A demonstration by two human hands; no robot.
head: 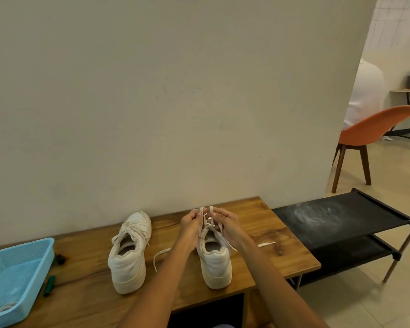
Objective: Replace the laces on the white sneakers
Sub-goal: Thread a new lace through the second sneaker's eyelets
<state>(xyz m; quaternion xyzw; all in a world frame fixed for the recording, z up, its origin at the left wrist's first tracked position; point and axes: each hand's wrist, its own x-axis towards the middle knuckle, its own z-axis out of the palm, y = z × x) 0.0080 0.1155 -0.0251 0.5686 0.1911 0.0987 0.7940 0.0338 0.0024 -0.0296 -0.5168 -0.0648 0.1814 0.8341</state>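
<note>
While the left white leather sneaker (129,253) sits laced, both hands, left hand (191,224) and right hand (227,223), pinch the white flat lace (210,217) above the right white sneaker (215,263), apparently tying it; nearly finished.

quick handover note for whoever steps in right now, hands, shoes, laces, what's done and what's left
Left hand and right hand: each pinches a strand of the lace above the right sneaker, pulling it up from the eyelets.
Left sneaker: stands on the wooden table, laced and loosely tied, untouched.
Lace ends trail on the table at both sides of the right sneaker.
Blue tray at the table's left edge holds what looks like more laces.
Done: left sneaker appears laced. Left: finish the right sneaker; whether the lace is going in or coming out cannot be told.
</note>
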